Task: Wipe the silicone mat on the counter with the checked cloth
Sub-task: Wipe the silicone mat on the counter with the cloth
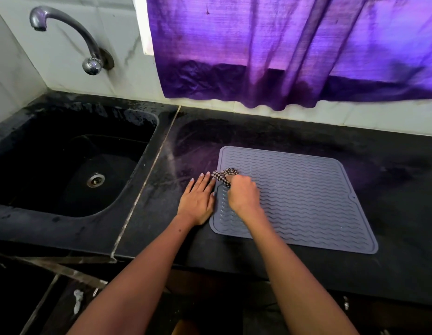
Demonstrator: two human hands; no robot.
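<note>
Lighting: daylight through the purple curtain (282, 52), brightest at its upper middle, dark along its hem. Violet cast on the black worktop (391, 180) and the grey mat (306, 189).
Dim areas: sink (72, 165) basin near black; space below the worktop edge dark, details lost.
Glare: small highlights on the tap (65, 32).
Shadows: soft, faint beneath the hands.
Sharpness: centre clear; slight softness toward corners.
Distortion: wide-angle bending of worktop edges and wall lines at the frame borders.

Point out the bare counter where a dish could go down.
Bare counter runs right of the silicone mat and behind it, below the curtain. Crowded: the mat's left edge, where the left hand presses and the right hand holds the checked cloth.
</note>
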